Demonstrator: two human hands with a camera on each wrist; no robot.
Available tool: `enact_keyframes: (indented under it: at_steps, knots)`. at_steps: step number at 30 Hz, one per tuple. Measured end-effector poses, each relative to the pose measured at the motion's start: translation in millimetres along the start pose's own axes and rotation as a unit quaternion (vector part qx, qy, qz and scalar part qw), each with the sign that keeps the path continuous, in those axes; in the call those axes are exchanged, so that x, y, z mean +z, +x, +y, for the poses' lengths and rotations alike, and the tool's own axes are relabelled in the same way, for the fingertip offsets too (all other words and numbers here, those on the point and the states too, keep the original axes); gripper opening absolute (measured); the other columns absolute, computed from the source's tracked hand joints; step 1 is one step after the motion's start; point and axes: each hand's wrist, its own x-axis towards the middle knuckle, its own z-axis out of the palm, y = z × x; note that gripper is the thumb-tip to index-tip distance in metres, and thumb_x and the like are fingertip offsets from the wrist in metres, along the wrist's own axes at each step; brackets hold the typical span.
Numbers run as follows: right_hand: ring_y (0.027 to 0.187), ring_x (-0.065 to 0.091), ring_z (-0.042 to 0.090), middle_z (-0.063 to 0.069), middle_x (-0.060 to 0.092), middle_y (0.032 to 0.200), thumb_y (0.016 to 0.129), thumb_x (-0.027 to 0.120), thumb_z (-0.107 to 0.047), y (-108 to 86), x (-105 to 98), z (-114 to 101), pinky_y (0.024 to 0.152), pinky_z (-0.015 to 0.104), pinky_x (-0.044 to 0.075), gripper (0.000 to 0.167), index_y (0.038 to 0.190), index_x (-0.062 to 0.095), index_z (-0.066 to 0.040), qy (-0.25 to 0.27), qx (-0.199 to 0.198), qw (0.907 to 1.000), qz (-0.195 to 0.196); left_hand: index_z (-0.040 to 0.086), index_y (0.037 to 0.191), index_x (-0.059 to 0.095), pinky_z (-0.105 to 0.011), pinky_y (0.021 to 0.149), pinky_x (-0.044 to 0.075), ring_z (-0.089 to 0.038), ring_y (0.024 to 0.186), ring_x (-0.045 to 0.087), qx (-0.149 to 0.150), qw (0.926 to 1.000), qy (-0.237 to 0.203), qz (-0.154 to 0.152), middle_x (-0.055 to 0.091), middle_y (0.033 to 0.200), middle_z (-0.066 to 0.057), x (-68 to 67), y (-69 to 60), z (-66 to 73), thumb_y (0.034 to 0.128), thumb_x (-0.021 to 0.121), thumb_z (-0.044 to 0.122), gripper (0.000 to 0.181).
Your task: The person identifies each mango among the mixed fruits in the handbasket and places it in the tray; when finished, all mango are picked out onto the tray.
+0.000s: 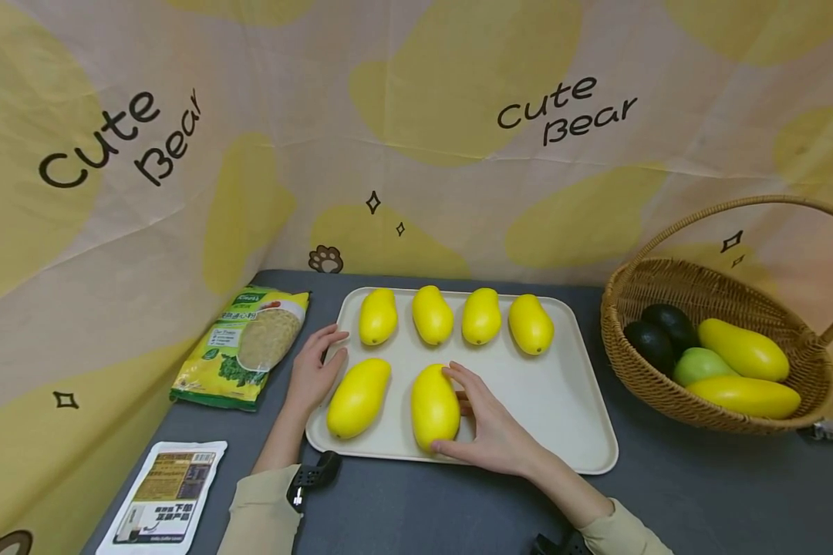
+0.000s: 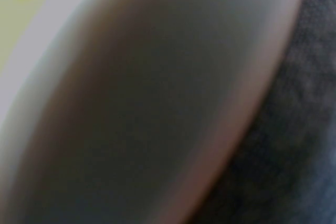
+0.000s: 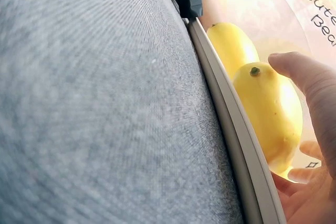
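Note:
Seven or so would be guesswork, so: several yellow mangoes lie in two rows on a white tray (image 1: 527,416). My right hand (image 1: 489,432) curves round the front-row mango on the right (image 1: 435,408), thumb at its near end and fingers at its far end and right side. In the right wrist view, the thumb of that hand (image 3: 320,103) lies by the stem end of this mango (image 3: 270,114). My left hand (image 1: 315,370), fingers loosely bent, rests at the tray's left edge beside another mango (image 1: 359,398). The left wrist view is too blurred to read.
A wicker basket (image 1: 708,412) with avocados, a green fruit and two yellow fruits stands at the right. On the left lie a yellow-green food bag (image 1: 243,347) and a white pouch (image 1: 166,497). A patterned cloth (image 1: 423,100) hangs behind the grey table (image 1: 403,509).

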Motion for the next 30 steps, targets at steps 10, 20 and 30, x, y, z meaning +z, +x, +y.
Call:
enact_keyframes:
  at_steps: [10,20,30]
  knots:
    - [0.115,0.057,0.016,0.006,0.031,0.155,0.079,0.08,-0.041,-2.4,-11.1,1.6,0.087,0.032,0.054,0.087,0.149,0.034,-0.016,-0.006,-0.007,0.9993,0.036,0.003,0.126,0.063,-0.049,0.111,0.032,-0.033,0.135,0.039,0.015,0.9999,-0.006,0.0,0.045,0.145,-0.014,4.4,2.1,0.5,0.096,0.059,0.011,0.031]
    - [0.089,0.066,0.011,-0.002,0.07,0.103,0.09,0.07,-0.014,-10.1,-58.1,-2.5,0.075,0.031,0.057,0.018,0.108,0.07,-0.017,-0.01,-0.064,0.9922,0.107,0.003,0.128,0.062,-0.049,0.111,0.032,-0.033,0.135,0.04,0.032,0.9994,0.009,0.0,0.045,0.145,-0.014,5.9,7.0,-4.0,0.096,0.059,0.01,0.033]
    - [0.082,0.063,0.003,-0.011,0.069,0.099,0.088,0.072,-0.012,-55.0,-188.7,-14.5,0.068,0.027,0.057,0.021,0.108,0.07,-0.02,-0.23,-0.097,0.9646,0.086,0.005,0.135,0.055,-0.055,0.11,0.03,-0.034,0.138,0.034,0.023,0.9986,0.041,-0.026,0.037,0.151,-0.012,0.8,2.3,-6.9,0.0956,0.059,0.014,0.04]
